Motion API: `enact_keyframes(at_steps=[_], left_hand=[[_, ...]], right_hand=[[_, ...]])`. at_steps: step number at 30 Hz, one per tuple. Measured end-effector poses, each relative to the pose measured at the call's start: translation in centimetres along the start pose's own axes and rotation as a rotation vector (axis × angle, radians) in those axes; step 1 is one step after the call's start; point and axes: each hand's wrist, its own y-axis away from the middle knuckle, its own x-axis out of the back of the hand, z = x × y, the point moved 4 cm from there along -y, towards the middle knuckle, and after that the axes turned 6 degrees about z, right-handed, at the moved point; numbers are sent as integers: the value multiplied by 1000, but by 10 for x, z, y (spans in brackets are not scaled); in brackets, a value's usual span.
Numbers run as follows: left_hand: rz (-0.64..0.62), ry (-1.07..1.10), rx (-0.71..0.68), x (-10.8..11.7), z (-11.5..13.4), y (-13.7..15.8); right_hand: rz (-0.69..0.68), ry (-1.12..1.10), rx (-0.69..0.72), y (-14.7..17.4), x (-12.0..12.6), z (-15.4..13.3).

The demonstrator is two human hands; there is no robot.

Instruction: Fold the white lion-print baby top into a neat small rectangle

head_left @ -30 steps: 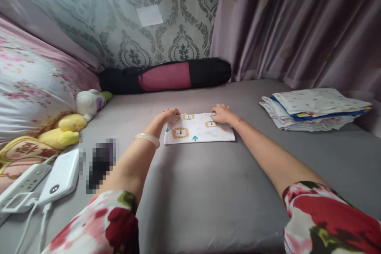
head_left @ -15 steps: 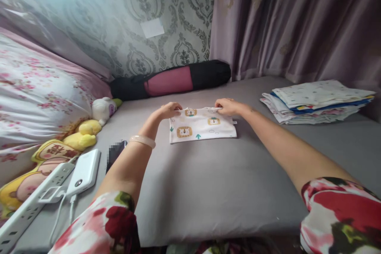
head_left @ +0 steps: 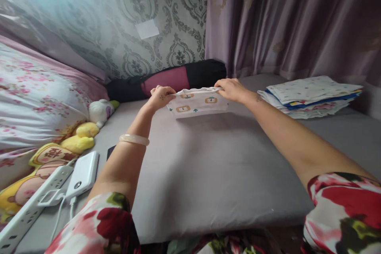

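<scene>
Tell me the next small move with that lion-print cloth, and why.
Probably carry it right and set it on the stack of folded cloths. Left hand and right hand each pinch a top corner of the folded lion-print cloth, lifted off the grey bed.

- Two red Chinese characters are printed on the yellow plush cushion (head_left: 52,154) at the left edge of the bed — they are too blurred and tilted to be read with certainty.
- No other writing, brand, number or sign can be made out.
</scene>
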Motion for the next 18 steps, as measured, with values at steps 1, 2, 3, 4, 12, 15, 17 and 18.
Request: enact_keyframes(at_steps=[1,2,3,4,12,15,17,18], left_hand=[[42,-53,-9,-1,2,3],[72,-96,-23,-4,4,8],[92,-125,-39,-6,5,14],[98,-137,-58,-10,6,21],[49,-113,-241,-40,1,97],[-23,-76,-266,-56,-3,118],[-59,-49,-257,-64,-5,126],[-77,-34,-254,-68,-5,129]], right_hand=[[38,22,14,3,-3,-2],[70,40,30,7,-6,-4],[96,54,49,11,-11,-7],[120,63,70,17,-16,-9],[202,56,285,85,-48,-20],[131,40,311,105,-60,-22],[78,28,309,113,-66,-24],[54,21,305,116,-69,-25]])
